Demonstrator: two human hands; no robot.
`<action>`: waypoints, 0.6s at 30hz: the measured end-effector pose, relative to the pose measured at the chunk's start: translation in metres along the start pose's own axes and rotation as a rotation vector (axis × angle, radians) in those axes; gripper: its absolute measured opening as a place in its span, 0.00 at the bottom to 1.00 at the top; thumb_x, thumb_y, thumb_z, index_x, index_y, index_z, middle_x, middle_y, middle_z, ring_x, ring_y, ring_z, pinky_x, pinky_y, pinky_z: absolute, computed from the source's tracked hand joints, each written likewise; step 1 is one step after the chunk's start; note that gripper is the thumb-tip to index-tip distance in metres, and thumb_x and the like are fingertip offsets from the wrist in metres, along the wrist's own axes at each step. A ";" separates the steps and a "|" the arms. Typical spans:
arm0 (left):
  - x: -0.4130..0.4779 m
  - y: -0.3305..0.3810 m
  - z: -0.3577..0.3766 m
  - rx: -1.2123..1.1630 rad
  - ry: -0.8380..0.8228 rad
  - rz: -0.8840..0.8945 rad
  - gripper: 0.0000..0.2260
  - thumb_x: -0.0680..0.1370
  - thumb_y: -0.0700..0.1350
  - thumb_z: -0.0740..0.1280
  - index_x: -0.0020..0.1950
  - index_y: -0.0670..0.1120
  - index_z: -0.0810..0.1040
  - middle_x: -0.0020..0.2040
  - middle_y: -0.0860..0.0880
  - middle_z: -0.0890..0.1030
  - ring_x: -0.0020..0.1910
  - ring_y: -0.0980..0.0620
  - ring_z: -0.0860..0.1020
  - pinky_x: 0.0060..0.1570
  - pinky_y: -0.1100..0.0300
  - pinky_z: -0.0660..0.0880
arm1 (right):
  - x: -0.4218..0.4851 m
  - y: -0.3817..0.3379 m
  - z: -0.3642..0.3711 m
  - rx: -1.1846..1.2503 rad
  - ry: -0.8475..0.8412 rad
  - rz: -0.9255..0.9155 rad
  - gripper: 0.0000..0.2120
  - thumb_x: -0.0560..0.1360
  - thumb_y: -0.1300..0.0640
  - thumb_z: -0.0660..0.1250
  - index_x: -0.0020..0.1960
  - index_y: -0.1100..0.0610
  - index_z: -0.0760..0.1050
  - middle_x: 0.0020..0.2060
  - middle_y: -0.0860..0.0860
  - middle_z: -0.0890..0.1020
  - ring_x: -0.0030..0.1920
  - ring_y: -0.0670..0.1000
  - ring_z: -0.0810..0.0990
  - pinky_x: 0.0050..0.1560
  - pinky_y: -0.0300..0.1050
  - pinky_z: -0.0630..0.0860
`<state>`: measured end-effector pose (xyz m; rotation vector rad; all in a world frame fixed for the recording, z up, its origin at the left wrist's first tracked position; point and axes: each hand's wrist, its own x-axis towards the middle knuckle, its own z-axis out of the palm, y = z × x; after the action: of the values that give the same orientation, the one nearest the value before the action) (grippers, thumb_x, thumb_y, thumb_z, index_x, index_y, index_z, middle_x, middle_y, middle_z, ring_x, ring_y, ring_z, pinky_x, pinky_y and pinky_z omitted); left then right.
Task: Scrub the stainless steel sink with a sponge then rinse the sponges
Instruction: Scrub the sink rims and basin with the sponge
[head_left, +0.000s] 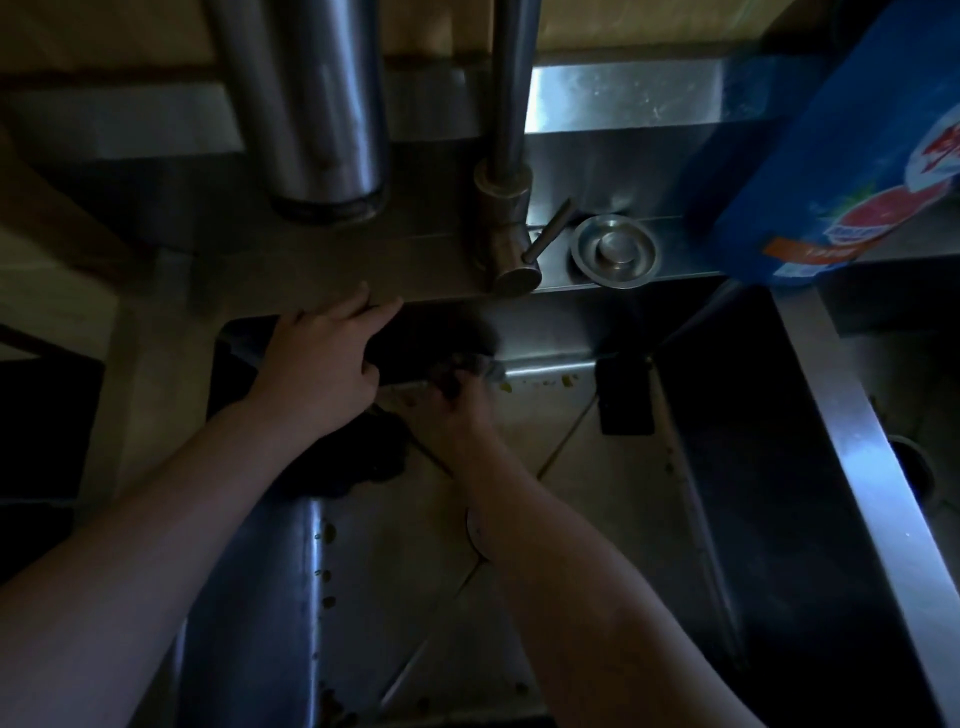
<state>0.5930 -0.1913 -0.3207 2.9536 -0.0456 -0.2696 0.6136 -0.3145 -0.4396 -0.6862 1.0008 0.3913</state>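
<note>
The sink (545, 332) is scrubbed mid-frame, a sponge (470, 364) seemingly gripped by the right hand (457, 410), left hand (322, 358) laid flat; lower-frame specks (328, 602) are due next.

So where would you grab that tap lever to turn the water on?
Pinch the lever near its free tip, coming from the right, over the round steel cap. It is a thin rod slanting out of the tap body toward that side, so its tip stands clear and probably turns easiest.
</note>
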 end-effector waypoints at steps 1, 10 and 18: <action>-0.002 -0.003 0.001 0.015 -0.006 0.019 0.32 0.74 0.43 0.65 0.75 0.58 0.56 0.76 0.49 0.58 0.70 0.43 0.64 0.69 0.44 0.60 | -0.006 0.013 0.008 -0.018 -0.051 0.036 0.20 0.78 0.67 0.57 0.69 0.64 0.66 0.60 0.65 0.76 0.54 0.62 0.77 0.57 0.55 0.75; -0.064 -0.071 -0.012 -0.027 0.108 -0.193 0.29 0.73 0.38 0.66 0.73 0.48 0.62 0.76 0.45 0.57 0.70 0.38 0.63 0.67 0.39 0.58 | -0.025 0.004 0.007 0.039 -0.235 0.016 0.08 0.79 0.62 0.55 0.45 0.58 0.72 0.32 0.56 0.78 0.30 0.49 0.78 0.30 0.41 0.79; -0.083 -0.089 -0.010 0.137 0.055 -0.216 0.28 0.73 0.44 0.65 0.72 0.45 0.64 0.73 0.42 0.64 0.69 0.38 0.63 0.65 0.41 0.60 | -0.004 -0.092 -0.039 0.029 0.179 -0.288 0.21 0.76 0.64 0.63 0.68 0.62 0.65 0.66 0.60 0.72 0.63 0.58 0.74 0.49 0.46 0.77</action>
<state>0.5149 -0.0977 -0.3123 3.1022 0.2749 -0.2214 0.6416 -0.4080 -0.4180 -0.8366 1.0556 0.0637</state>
